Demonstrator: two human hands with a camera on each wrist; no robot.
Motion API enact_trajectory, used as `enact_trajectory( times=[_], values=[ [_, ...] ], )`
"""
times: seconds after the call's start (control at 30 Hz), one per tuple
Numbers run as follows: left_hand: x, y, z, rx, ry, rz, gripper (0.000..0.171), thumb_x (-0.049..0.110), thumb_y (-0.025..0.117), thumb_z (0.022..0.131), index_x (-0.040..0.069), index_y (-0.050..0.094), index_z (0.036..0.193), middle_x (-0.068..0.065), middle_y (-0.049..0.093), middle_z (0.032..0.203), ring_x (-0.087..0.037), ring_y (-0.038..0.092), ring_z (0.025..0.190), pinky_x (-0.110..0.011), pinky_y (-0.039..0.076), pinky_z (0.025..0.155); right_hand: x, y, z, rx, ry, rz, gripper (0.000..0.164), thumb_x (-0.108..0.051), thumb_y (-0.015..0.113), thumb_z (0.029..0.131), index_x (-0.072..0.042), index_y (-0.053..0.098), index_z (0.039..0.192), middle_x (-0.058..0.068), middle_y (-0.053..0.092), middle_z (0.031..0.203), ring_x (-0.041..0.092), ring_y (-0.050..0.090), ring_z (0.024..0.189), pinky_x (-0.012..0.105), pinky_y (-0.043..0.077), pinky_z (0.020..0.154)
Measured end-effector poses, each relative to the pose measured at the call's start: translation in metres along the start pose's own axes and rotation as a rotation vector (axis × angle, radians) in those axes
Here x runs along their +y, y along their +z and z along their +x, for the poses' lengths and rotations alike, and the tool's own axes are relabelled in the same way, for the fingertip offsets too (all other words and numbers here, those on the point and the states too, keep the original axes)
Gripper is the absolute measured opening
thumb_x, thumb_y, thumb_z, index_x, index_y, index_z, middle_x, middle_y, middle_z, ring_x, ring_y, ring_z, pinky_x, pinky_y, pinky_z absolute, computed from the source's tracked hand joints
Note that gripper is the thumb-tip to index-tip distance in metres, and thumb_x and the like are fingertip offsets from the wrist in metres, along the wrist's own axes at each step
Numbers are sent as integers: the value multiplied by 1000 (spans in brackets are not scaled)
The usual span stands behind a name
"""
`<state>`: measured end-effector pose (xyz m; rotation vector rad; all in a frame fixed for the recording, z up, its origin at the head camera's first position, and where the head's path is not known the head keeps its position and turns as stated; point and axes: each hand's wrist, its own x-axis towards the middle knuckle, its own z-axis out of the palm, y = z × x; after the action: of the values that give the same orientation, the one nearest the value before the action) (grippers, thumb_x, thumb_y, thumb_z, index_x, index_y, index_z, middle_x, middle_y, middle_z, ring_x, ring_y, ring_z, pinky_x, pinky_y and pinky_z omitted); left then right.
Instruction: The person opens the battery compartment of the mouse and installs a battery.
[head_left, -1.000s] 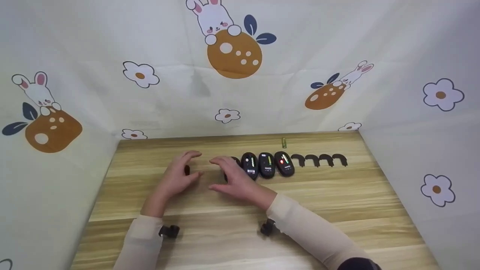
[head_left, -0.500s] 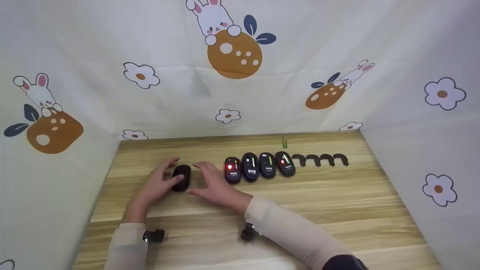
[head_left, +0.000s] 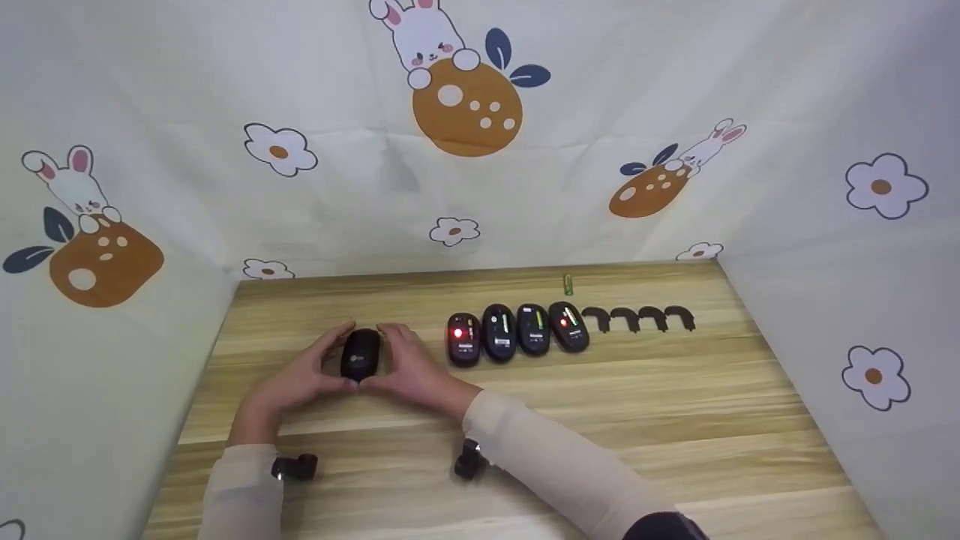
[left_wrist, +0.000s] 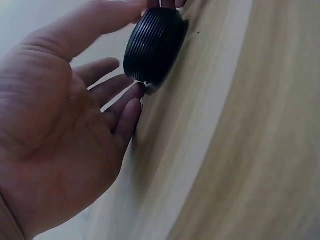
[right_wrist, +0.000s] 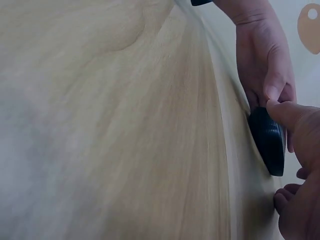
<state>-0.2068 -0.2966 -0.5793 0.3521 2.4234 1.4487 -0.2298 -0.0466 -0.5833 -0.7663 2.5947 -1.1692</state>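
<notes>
A black computer mouse (head_left: 361, 354) lies top side up on the wooden table, a small pale logo on its back. My left hand (head_left: 304, 373) curves round its left side, thumb at the near end and fingers towards the far end. From the right, my right hand (head_left: 415, 371) holds it in the same way, and the two thumbs meet at the near end. Ridges show along the side of the mouse (left_wrist: 152, 45) in the left wrist view. The right wrist view shows both thumb tips right at the mouse (right_wrist: 267, 140).
Right of the hands, several upturned black mice (head_left: 499, 332) stand in a row with battery bays exposed; two glow red. Several curved black covers (head_left: 625, 320) lie further right. A green battery (head_left: 568, 284) lies near the table's back edge. Patterned cloth (head_left: 360, 202) surrounds the table.
The mouse came down onto the table at left, top side up. Both hands moved left and closed round it; the left thumb slid off its top to the near end.
</notes>
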Motion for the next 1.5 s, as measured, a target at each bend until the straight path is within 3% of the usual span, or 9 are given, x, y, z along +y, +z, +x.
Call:
enact_trajectory(
  times=[0.27, 0.43, 0.57, 0.67, 0.8, 1.1, 1.37, 1.5],
  values=[
    [-1, 2, 4, -2, 20, 24, 103, 8, 93, 85, 7, 37, 172, -20, 32, 178, -45, 20, 166, -64, 10, 134, 1, 6, 8, 5, -117, -89, 91, -36, 96, 88, -4, 51, 160, 11, 55, 160, 23, 47, 150, 30, 36, 128],
    [2, 3, 4, 15, -5, -4, 98, 3, 91, 85, 10, 43, 169, -19, 37, 175, -45, 22, 165, -65, 12, 134, 1, 7, 10, 17, -131, -141, 85, -36, 95, 88, -4, 55, 156, 9, 58, 154, 22, 50, 146, 28, 38, 125],
    [5, 4, 2, 14, -11, -8, 97, 2, 91, 85, 11, 43, 169, -20, 38, 175, -46, 24, 164, -66, 15, 133, 3, 6, 9, 13, -126, -111, 84, -34, 95, 87, -5, 56, 156, 8, 57, 150, 19, 52, 141, 27, 41, 123],
    [8, 6, 1, 5, 8, -22, 96, 0, 89, 86, 10, 43, 169, -22, 38, 174, -46, 33, 160, -63, 25, 131, 3, 3, 7, 7, -115, -61, 87, -32, 96, 87, -6, 55, 158, 7, 55, 150, 18, 53, 139, 27, 42, 122],
    [14, 8, 0, 13, 40, -18, 95, -1, 89, 86, 12, 45, 169, -21, 40, 174, -46, 43, 154, -62, 37, 125, 0, -6, 2, 0, -98, -33, 91, -32, 96, 86, -7, 52, 162, 7, 53, 154, 18, 54, 140, 28, 43, 121],
    [31, 21, 5, 66, 113, 77, 95, 9, 95, 84, 16, 50, 167, -16, 47, 170, -48, 44, 153, -70, 34, 125, 1, -35, -12, -4, -129, -77, 93, -34, 97, 85, -9, 52, 163, 4, 52, 156, 18, 51, 145, 29, 41, 123],
    [51, 41, 13, 103, 238, 125, 92, 2, 95, 80, 6, 53, 163, -20, 51, 166, -42, 48, 152, -63, 46, 121, 9, -58, -31, 14, -192, -106, 94, -29, 97, 86, -4, 50, 163, 7, 50, 161, 21, 50, 148, 32, 41, 125],
    [62, 50, 16, 109, 245, 155, 94, 1, 95, 79, 8, 54, 163, -19, 49, 168, -41, 47, 153, -61, 47, 120, 15, -70, -40, 15, -211, -88, 95, -27, 97, 86, -3, 48, 164, 9, 47, 164, 22, 48, 151, 32, 38, 127]
  ],
)
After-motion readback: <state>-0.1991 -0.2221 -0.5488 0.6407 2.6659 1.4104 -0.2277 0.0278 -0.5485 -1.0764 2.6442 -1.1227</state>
